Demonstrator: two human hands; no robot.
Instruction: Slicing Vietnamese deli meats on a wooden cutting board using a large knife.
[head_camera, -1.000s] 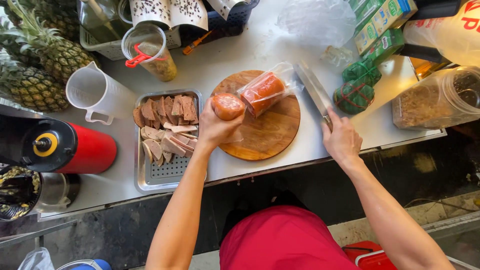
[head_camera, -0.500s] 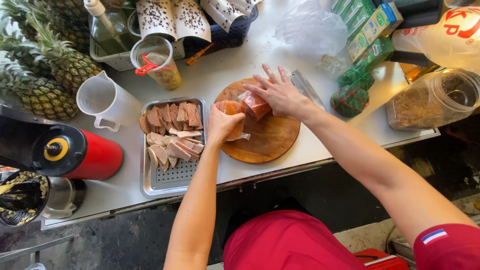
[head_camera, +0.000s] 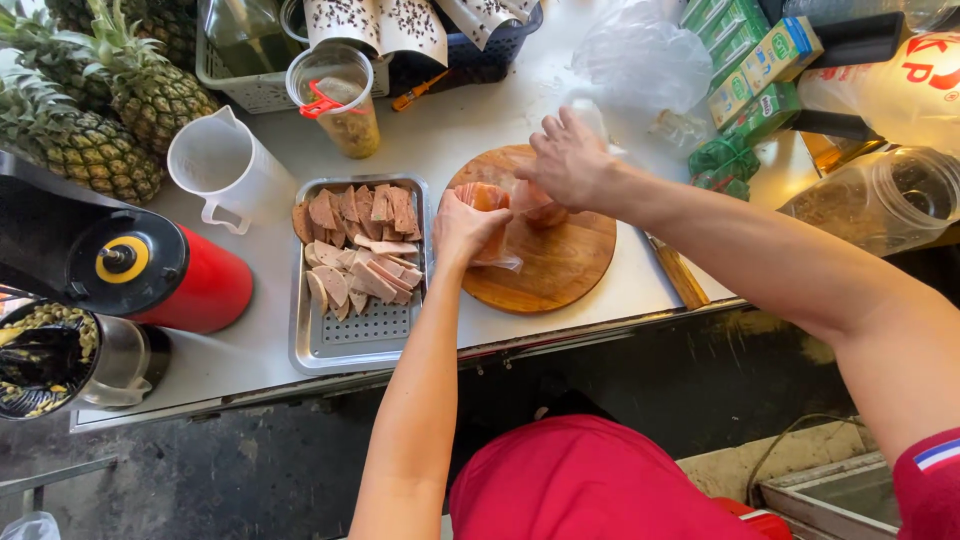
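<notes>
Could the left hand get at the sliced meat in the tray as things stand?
Probably yes: the left hand grips the sausage right beside the tray, and nothing covers the slices, though it would need to let go first.

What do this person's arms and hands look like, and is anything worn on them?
Both arms are bare from the wrist up; the left hand and right hand wear no gloves, and no rings, watch or bracelets show. Only the right arm shows a sleeve: a short red one at the shoulder, edged with a small red, white and blue striped patch. It matches the red garment below.
</notes>
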